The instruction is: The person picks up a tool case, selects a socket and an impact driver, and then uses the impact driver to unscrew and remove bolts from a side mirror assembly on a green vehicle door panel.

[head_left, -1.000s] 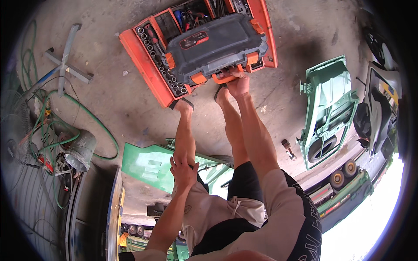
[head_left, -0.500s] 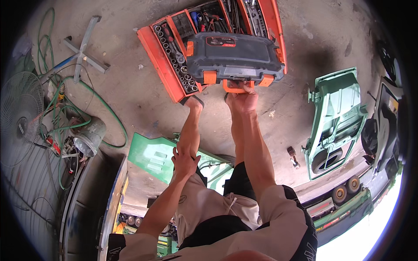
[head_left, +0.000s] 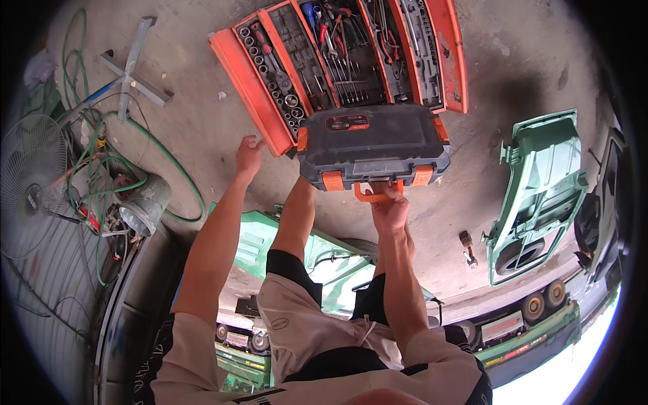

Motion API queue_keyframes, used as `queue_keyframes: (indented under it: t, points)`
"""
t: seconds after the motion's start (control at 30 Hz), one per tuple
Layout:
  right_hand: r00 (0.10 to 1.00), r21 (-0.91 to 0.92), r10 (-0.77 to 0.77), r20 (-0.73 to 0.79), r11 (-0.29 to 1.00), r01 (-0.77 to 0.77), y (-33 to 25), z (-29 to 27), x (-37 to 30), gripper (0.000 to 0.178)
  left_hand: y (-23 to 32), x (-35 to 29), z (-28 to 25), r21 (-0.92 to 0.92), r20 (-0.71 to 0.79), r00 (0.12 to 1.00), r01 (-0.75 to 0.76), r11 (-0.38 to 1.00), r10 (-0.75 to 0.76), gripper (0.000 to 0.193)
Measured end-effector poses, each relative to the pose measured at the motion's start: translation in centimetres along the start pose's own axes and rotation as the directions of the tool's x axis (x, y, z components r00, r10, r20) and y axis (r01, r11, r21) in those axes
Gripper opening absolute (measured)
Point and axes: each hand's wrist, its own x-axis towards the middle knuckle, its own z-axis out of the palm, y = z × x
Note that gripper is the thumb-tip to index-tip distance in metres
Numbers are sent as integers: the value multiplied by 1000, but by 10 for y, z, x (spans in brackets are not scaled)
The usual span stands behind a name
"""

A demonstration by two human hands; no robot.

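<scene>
My right hand [head_left: 389,210] is closed around the orange handle of a dark grey plastic tool case [head_left: 371,142] with orange latches. The case is shut and hangs in front of my legs, its top facing up. Beyond it lies an open red metal toolbox [head_left: 260,98] with fold-out trays, whose near edge the case partly hides. Sockets and a ratchet [head_left: 282,82] fill the left tray; wrenches, pliers and screwdrivers lie in the middle ones. My left hand [head_left: 250,160] is empty, fingers loosely apart, beside the near left corner of the red toolbox.
A fan [head_left: 34,189], a green hose [head_left: 162,158] and a metal bucket [head_left: 145,206] stand at the left, near a cross-shaped metal stand [head_left: 127,79]. Green panels [head_left: 540,182] lie at the right, with a small tool [head_left: 468,247] on the concrete floor.
My right hand has drawn the tool case nearer to me, uncovering more of the red toolbox. My left hand has left my knee and reached forward to the toolbox's left corner.
</scene>
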Motion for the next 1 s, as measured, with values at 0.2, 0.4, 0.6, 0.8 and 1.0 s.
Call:
queue_keyframes:
  t: [0.2,0.4,0.6,0.8,1.0]
  points:
    - [998,17,-4,-64,1000,5,0,-19,13,33,41,-62,51,39,88,987,-140,989,136,50]
    - [997,-24,51,-59,998,-53,-11,14,2,25,14,-179,102,-104,275,955,-87,991,112,48]
    - [988,102,50,-144,994,-36,-19,2,-20,37,111,-265,48,-200,608,793,198,960,-36,38]
    - [998,367,47,-51,930,-25,-15,-38,-78,42,162,-269,-14,-95,545,837,4,995,48,39]
    - [982,764,-162,-102,619,181,2,-61,-164,28,187,-240,-51,296,626,778,-302,906,55,36]
